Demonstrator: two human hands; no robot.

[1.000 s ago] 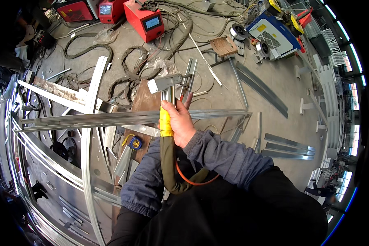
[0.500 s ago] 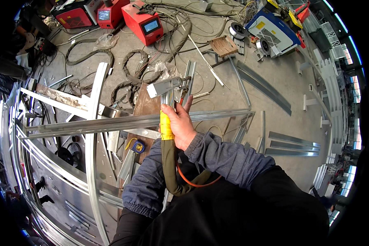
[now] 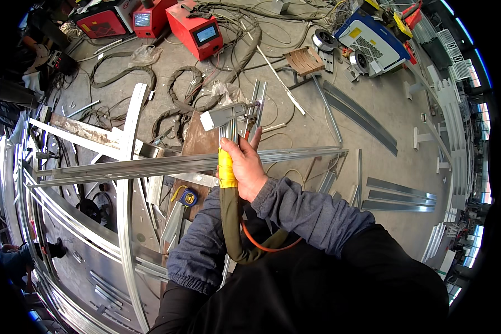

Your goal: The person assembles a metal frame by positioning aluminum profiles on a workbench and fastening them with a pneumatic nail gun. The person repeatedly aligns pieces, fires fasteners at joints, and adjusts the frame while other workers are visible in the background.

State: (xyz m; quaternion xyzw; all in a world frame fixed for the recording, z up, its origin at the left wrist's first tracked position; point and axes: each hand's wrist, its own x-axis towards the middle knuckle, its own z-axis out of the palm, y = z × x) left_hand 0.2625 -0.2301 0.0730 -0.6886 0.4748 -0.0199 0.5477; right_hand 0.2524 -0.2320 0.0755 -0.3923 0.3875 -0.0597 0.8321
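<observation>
My right hand (image 3: 246, 170) is closed round the yellow-taped grip (image 3: 226, 168) of a handheld welding gun (image 3: 219, 116) with a grey-white head. From the grip a thick olive-sleeved cable (image 3: 230, 228) hangs toward my body, beside an orange hose (image 3: 250, 243). The gun's tip meets a pair of short upright metal profiles (image 3: 256, 94), where a faint purplish tint shows. My left sleeve (image 3: 197, 245) reaches up behind the cable, and the left hand itself is hidden. Long silvery profiles (image 3: 122, 168) run crosswise behind the grip.
A blue tape measure (image 3: 188, 197) lies left of the cable. Light metal beams (image 3: 129, 133) form a frame at left. Red machines (image 3: 197, 33), a blue-and-white machine (image 3: 370, 44) and coiled cables (image 3: 186, 83) stand or lie farther off. Another person (image 3: 19, 261) is at lower left.
My right hand and the gun stay almost in place. The floor looks darker and a faint purplish tint appears by the gun's tip. At lower left, the other person shows more.
</observation>
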